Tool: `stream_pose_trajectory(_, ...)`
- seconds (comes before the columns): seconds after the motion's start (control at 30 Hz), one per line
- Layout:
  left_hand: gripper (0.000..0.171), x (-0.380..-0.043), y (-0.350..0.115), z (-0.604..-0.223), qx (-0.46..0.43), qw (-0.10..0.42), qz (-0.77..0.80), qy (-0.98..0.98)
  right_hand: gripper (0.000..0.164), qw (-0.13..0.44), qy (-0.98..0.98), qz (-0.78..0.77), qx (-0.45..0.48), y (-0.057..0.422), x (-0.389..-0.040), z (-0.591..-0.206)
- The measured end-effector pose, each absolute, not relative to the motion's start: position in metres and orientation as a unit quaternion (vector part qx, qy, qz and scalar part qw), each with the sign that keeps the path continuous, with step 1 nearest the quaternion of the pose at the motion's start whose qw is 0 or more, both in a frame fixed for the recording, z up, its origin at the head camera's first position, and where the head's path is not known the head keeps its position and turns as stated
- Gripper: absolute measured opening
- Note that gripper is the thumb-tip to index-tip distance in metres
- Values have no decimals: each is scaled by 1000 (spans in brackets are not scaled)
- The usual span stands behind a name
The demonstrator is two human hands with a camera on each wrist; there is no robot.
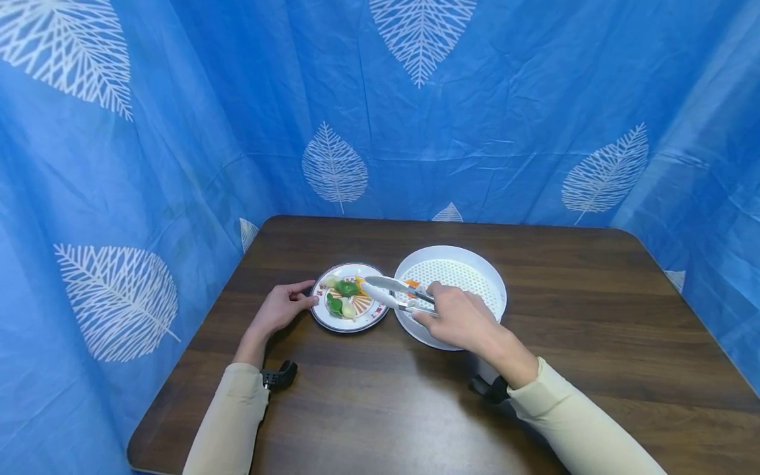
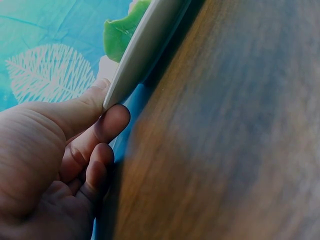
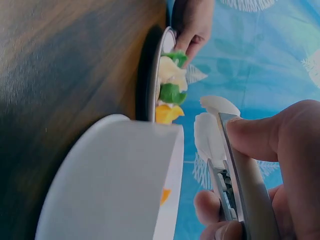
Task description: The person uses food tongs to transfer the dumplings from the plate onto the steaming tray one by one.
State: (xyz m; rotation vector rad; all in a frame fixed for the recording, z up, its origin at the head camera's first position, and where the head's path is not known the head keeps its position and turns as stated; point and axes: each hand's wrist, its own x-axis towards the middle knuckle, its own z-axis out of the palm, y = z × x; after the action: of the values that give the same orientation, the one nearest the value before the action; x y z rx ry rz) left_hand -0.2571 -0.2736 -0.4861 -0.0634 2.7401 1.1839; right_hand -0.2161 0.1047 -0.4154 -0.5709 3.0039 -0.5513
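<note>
My left hand (image 1: 285, 307) pinches the left rim of a round white plate (image 1: 375, 315), thumb on top and a finger beneath, as the left wrist view shows. On the plate lie green leaf-like pieces (image 1: 334, 305), pale pieces (image 1: 349, 310) and a yellow piece (image 3: 169, 114). My right hand (image 1: 460, 316) grips metal tongs (image 3: 245, 175) with white tips (image 1: 380, 291). Those tips reach over the plate's right side, near the yellow piece. No food shows between them in the right wrist view.
Just right of the plate stands a round white perforated basket (image 1: 499, 290), under my right hand. An orange piece (image 1: 411, 284) lies inside it. Both rest on a dark wooden table (image 1: 356, 409), with a blue leaf-patterned curtain (image 1: 510, 132) behind and at the sides.
</note>
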Motion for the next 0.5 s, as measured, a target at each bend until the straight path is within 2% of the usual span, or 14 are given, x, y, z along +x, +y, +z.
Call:
stream_pose_trajectory(0.23,60,-259,-276,-485,-13,74,395,916,39,28,965,-181,-190,90,-214,-415)
stream_pose_trajectory(0.5,59,-258,-275,-487,-18,79,397,914,46,38,963,-173,-202,78,-209,-421)
